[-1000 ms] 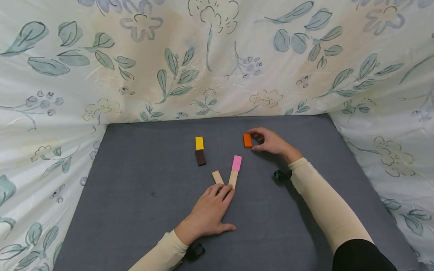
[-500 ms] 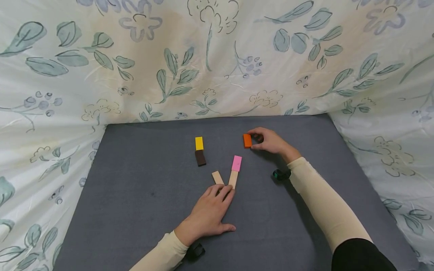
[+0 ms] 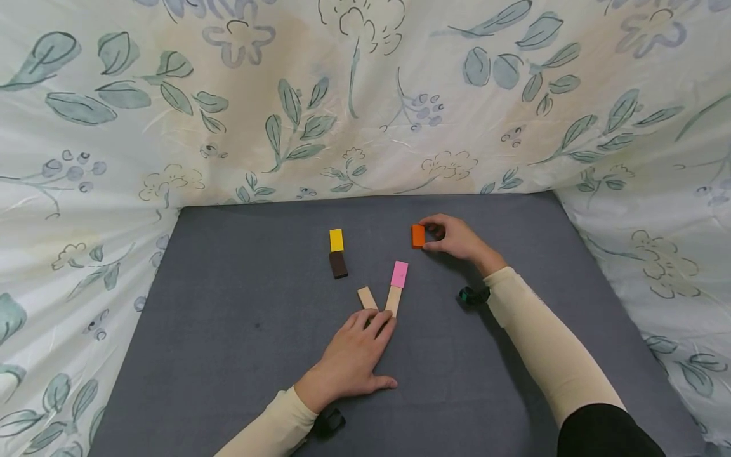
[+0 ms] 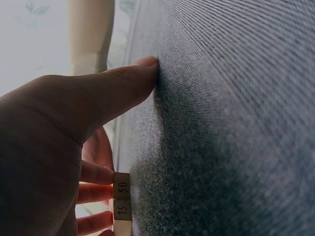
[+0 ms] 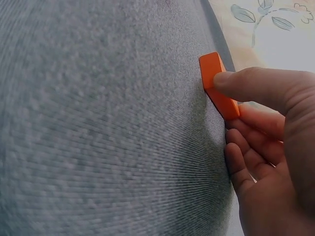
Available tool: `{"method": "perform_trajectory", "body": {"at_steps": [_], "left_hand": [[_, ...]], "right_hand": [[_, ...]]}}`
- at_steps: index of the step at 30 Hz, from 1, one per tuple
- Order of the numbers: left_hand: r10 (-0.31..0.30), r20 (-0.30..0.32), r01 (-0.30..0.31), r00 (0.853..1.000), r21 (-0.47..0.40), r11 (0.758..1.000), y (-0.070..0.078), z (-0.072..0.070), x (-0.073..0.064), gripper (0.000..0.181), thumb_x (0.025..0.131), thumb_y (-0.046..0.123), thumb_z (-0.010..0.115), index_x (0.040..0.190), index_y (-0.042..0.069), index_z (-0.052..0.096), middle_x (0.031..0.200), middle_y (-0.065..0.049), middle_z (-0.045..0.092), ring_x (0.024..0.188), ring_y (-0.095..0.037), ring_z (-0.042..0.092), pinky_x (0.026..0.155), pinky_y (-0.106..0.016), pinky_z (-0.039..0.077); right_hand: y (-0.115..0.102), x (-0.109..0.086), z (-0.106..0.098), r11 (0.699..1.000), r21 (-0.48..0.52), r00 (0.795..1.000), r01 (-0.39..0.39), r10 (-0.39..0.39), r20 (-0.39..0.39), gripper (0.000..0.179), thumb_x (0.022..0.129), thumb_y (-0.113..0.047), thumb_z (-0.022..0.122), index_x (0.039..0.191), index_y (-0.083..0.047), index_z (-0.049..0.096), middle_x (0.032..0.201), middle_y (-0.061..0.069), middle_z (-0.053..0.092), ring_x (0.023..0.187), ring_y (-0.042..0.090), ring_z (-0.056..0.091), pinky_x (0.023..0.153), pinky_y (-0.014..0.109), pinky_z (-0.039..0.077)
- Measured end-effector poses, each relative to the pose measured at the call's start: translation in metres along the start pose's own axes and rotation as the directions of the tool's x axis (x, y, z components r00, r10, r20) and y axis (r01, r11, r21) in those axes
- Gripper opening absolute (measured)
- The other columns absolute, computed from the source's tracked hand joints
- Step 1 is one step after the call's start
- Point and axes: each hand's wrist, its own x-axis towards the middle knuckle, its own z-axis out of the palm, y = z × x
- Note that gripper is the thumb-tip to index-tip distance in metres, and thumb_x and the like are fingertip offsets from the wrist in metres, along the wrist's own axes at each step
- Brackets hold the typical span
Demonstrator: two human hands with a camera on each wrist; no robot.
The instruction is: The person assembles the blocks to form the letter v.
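Note:
Near the far side of the cloth my right hand [image 3: 454, 239] pinches an orange domino-like block [image 3: 418, 236] between thumb and forefinger; the right wrist view shows the thumb on the near end of the orange block [image 5: 220, 88]. My left hand [image 3: 353, 358] lies palm down with fingers stretched forward. Its fingertips touch the near ends of two plain wooden blocks [image 3: 367, 297], which spread apart in a V. Against the right-hand wooden block [image 3: 393, 299] sits a pink block [image 3: 400, 274], end to end. Printed numbers mark the wooden ends [image 4: 122, 186] in the left wrist view.
A yellow block [image 3: 336, 240] and a dark brown block [image 3: 338, 265] lie end to end, left of the pink one. Grey cloth [image 3: 228, 330] covers the table. A white floral curtain [image 3: 365, 127] hangs behind it and along both sides.

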Motion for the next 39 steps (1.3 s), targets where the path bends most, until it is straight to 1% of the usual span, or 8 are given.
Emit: {"method": "perform_trajectory", "body": {"at_steps": [9, 12, 18, 23, 32, 39], "left_hand": [[0.0, -0.01, 0.0, 1.0, 0.0, 1.0, -0.001, 0.0, 0.001, 0.112, 0.083, 0.082, 0.076, 0.163, 0.01, 0.048, 0.162, -0.009, 0.045, 0.143, -0.03, 0.043, 0.124, -0.047, 0.034], [0.001, -0.007, -0.001, 1.0, -0.003, 1.0, -0.001, -0.001, 0.001, 0.111, 0.083, 0.082, 0.075, 0.163, 0.01, 0.049, 0.162, -0.009, 0.045, 0.143, -0.029, 0.043, 0.124, -0.047, 0.035], [-0.003, 0.004, 0.003, 1.0, -0.003, 1.0, 0.001, -0.002, 0.0, 0.111, 0.083, 0.082, 0.075, 0.163, 0.01, 0.049, 0.162, -0.008, 0.045, 0.143, -0.029, 0.044, 0.124, -0.046, 0.035], [-0.004, -0.002, 0.004, 1.0, 0.003, 1.0, 0.001, 0.0, -0.001, 0.111, 0.083, 0.083, 0.075, 0.163, 0.01, 0.05, 0.162, -0.008, 0.046, 0.143, -0.029, 0.044, 0.124, -0.047, 0.035], [0.005, -0.006, -0.005, 1.0, 0.013, 1.0, 0.0, 0.001, -0.002, 0.112, 0.083, 0.084, 0.073, 0.164, 0.01, 0.048, 0.163, -0.008, 0.045, 0.142, -0.028, 0.044, 0.123, -0.046, 0.037], [0.005, -0.015, -0.005, 1.0, 0.015, 1.0, -0.001, 0.001, -0.001, 0.112, 0.083, 0.085, 0.073, 0.164, 0.011, 0.048, 0.163, -0.008, 0.045, 0.142, -0.028, 0.044, 0.123, -0.046, 0.037]], "right_hand": [[-0.003, 0.0, 0.0, 1.0, 0.013, 0.999, -0.022, 0.022, -0.033, 0.059, 0.093, -0.015, 0.087, 0.147, -0.003, 0.064, 0.134, 0.019, 0.064, 0.112, 0.038, 0.06, 0.101, 0.055, 0.05], [-0.005, -0.003, 0.001, 1.0, 0.009, 0.999, -0.024, 0.025, -0.047, 0.058, 0.094, -0.016, 0.087, 0.146, -0.003, 0.064, 0.133, 0.019, 0.064, 0.112, 0.037, 0.06, 0.101, 0.055, 0.05], [-0.007, -0.009, 0.006, 0.999, 0.006, 0.997, -0.037, 0.037, -0.073, 0.058, 0.093, -0.02, 0.087, 0.143, -0.002, 0.065, 0.128, 0.018, 0.065, 0.108, 0.036, 0.06, 0.096, 0.052, 0.052], [-0.01, -0.015, 0.009, 0.999, 0.011, 0.995, -0.047, 0.048, -0.087, 0.058, 0.093, -0.02, 0.087, 0.143, -0.002, 0.064, 0.129, 0.019, 0.065, 0.109, 0.036, 0.06, 0.096, 0.052, 0.053], [-0.019, -0.02, 0.012, 0.999, 0.008, 0.995, -0.037, 0.037, -0.09, 0.059, 0.092, -0.021, 0.088, 0.143, -0.002, 0.064, 0.129, 0.019, 0.066, 0.109, 0.037, 0.062, 0.097, 0.054, 0.054], [-0.026, -0.02, 0.015, 1.0, -0.002, 0.995, -0.017, 0.016, -0.1, 0.06, 0.092, -0.023, 0.089, 0.142, -0.003, 0.065, 0.131, 0.018, 0.066, 0.112, 0.037, 0.063, 0.099, 0.055, 0.054]]}}
